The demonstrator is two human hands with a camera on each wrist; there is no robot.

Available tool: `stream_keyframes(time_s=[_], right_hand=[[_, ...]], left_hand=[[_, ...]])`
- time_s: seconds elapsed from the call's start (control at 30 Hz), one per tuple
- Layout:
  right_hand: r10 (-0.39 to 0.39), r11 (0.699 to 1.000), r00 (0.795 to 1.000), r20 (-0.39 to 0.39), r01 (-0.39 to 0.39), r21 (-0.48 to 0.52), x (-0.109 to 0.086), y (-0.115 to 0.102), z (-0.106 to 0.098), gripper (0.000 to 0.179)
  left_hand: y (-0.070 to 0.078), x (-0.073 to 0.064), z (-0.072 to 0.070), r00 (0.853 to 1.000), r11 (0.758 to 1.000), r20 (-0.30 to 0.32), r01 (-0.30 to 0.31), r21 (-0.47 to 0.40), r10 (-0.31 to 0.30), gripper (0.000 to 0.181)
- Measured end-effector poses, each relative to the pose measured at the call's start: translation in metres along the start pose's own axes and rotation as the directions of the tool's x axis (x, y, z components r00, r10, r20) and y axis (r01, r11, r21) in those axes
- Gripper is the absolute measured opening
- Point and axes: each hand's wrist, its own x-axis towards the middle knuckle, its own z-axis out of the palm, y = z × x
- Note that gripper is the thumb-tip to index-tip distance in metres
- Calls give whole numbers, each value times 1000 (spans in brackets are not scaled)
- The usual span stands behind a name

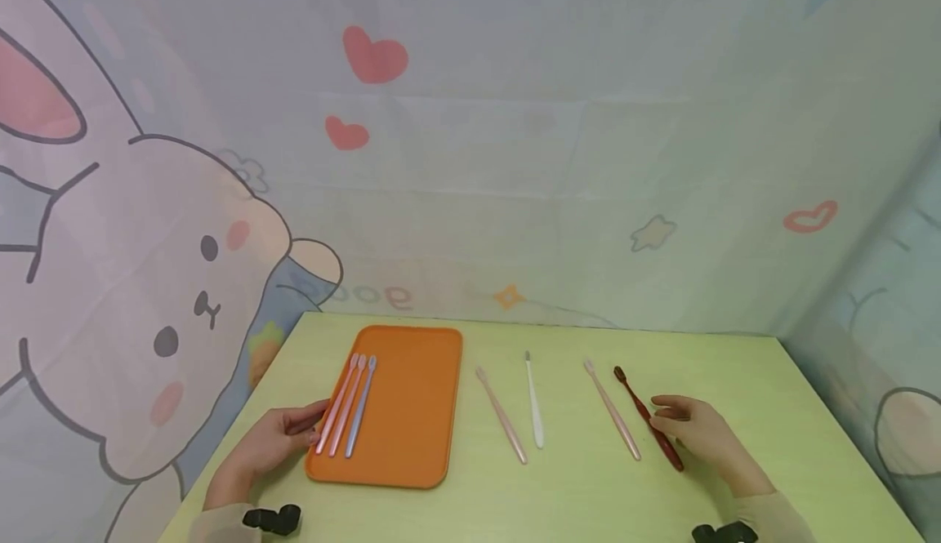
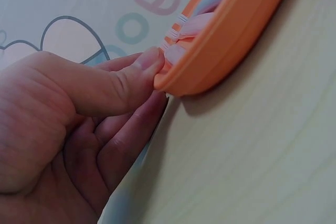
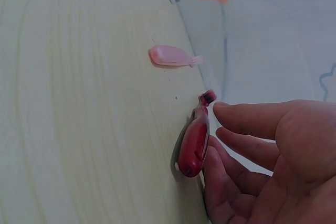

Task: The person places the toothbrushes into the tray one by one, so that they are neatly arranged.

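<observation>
- The rim of the orange tray is pinched at its near left side by the left hand; the thumb is laid on top of the rim and other fingers are tucked beneath it.
- The tray is placed on the left part of the bench.
- Three toothbrushes are held in the tray along its left side: an outer pink toothbrush, an inner pink toothbrush and a blue toothbrush, all laid with their heads toward the far end.
- The dark red toothbrush is found flat on the right part of the bench, its head pointed away and to the left.
- The right hand is held just beside the handle of that brush, its fingers loosely bent and released, with nothing gripped; whether the handle is touched by a fingertip cannot be told for certain.
- Between the tray and the dark red brush, three more are set apart from one another: a slanted pink toothbrush, a white toothbrush and a second slanted pink toothbrush.
- The bench is backed by a printed cloth, on which hearts and a rabbit are shown.
</observation>
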Motion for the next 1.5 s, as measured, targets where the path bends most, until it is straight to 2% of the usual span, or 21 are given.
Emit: stream_keyframes(time_s=[0.13, 0.37, 0.53, 0.87, 1.37, 1.5], right_hand=[[-12, 1000, 1000, -5, 12, -16, 1, -1, 2, 51], [-38, 997, 999, -20, 37, -70, 1, -1, 5, 49], [-38, 996, 999, -20, 36, -86, 2, -3, 7, 48], [-48, 987, 999, -14, 46, -157, 3, -12, 11, 44], [-46, 980, 999, -3, 44, -192, 5, -14, 11, 41], [-38, 981, 999, 1, 37, -190, 6, -12, 10, 40]], left_hand=[[1, 0, -1, 1000, 1000, -12, 1, 29, -1, 57], [-2, -2, -3, 1000, 1000, 9, -10, -13, 10, 58], [1, -1, -2, 1000, 999, -7, 6, 36, -6, 57], [4, 0, -2, 1000, 999, -2, 8, 38, -8, 57], [1, -1, 0, 1000, 1000, 4, -13, 17, 13, 57], [2, -1, 1, 1000, 1000, 5, 5, 9, -5, 58]])
